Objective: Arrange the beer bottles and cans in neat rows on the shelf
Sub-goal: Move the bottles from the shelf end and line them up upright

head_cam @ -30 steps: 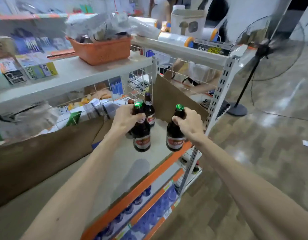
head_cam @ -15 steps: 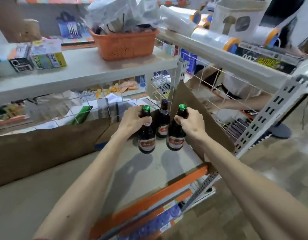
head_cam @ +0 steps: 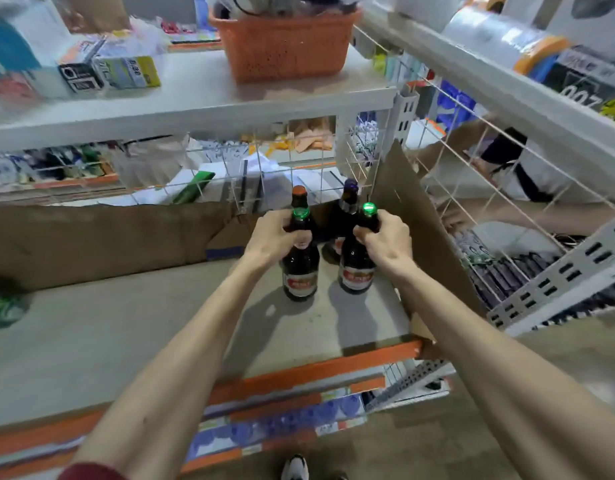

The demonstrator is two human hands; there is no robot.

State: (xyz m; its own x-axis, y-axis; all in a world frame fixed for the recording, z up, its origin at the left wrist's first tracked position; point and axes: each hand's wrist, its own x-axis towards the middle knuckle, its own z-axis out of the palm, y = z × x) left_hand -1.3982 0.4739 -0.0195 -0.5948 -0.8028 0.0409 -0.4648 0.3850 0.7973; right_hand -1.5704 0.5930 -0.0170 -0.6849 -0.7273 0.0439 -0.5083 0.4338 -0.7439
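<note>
Change: both green-capped bottles are lower than half a second ago, bases now down at the shelf point(head_cam: 126, 334) board.
Left hand point(head_cam: 269, 237): fingers curled round the neck of the left bottle point(head_cam: 300, 275), which is upright.
Right hand point(head_cam: 385, 239): grips the neck of the right bottle point(head_cam: 356, 268), just beside the other.
Behind the hands: an orange-capped bottle point(head_cam: 299, 195) and a purple-capped bottle point(head_cam: 349, 199) stand by the wire back.
Right of the right hand: a leaning cardboard panel point(head_cam: 413, 230).
Above, beyond: an orange basket point(head_cam: 285, 46) on the upper board.
</note>
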